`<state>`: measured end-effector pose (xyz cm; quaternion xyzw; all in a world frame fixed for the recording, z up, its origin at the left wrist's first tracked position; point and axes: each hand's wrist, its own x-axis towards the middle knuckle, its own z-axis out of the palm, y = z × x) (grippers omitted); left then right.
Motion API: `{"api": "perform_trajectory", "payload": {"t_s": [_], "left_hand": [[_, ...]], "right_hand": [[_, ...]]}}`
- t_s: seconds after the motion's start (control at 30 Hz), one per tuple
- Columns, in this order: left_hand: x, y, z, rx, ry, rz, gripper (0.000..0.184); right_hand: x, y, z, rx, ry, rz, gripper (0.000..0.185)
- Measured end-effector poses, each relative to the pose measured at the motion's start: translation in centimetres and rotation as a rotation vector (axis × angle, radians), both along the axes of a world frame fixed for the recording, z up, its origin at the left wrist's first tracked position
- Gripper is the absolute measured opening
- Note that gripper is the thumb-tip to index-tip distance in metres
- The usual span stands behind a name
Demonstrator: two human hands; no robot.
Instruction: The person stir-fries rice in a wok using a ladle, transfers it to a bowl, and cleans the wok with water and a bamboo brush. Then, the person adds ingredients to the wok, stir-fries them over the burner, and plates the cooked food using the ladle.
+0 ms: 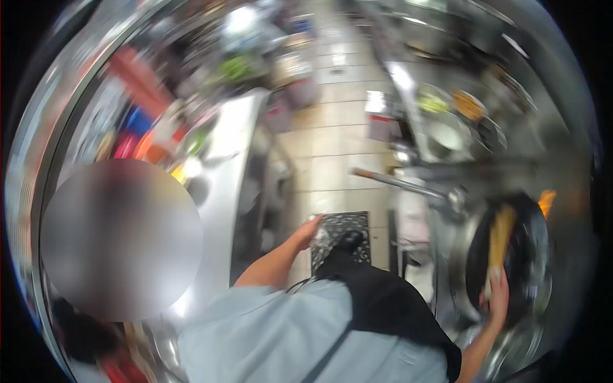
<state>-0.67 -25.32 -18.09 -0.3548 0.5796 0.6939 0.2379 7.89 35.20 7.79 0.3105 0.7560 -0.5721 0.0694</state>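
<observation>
"While clasping the near end of a tan brush (502,236), by the look of it, how far in with the right hand (499,299)?"

"Well in. Closed on the handle end, with bristles pointing ahead of the grip, down inside the dark wok (479,249). Clearly under way; too blurred to tell how much is finished or left."

"And lit?"

"Yes, judging by the orange flame (546,203) ahead and outward of that grip, past the rim."

"Holding anything with the left hand (308,235)?"

"Half curled near something whitish (318,239), maybe cloth. Can't tell how firmly, or whether gripped at all."

"Using the ladle (412,185)?"

"No. Lying ahead and inward of the right grip, apart from both hands."
</observation>
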Motion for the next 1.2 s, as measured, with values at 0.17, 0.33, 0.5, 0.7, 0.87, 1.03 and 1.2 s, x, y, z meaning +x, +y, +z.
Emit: {"api": "perform_trajectory", "payload": {"t_s": [0.17,0.33,0.5,0.7,0.87,1.03,1.2], "left_hand": [[7.2,-2.8,2.5,0.052,-0.008,0.259,0.051],[12.4,-1.2,-0.8,0.252,-0.061,0.483,0.046],[10.8,-0.6,-2.1,0.301,-0.016,0.466,0.040],[0.9,0.5,-0.4,0.362,0.044,0.336,0.036],[-7.2,4.0,2.9,0.541,-0.036,0.162,0.046],[-14.6,4.8,3.3,0.835,0.030,-0.061,0.068],[-20.5,7.1,10.4,0.765,0.030,-0.364,0.076]], "right_hand": [[4.7,5.8,2.2,0.140,-0.088,0.095,0.058],[2.5,6.1,2.5,0.083,0.056,-0.224,0.059],[3.4,11.1,3.4,-0.161,0.430,-0.525,0.060],[3.0,-3.2,6.2,-0.429,0.417,-0.432,0.049],[5.3,-8.7,5.7,-0.558,0.395,-0.422,0.049],[5.5,-12.6,0.8,-0.795,0.143,-0.371,0.041],[-1.0,-18.6,-4.3,-0.686,0.080,-0.446,0.053]]}}
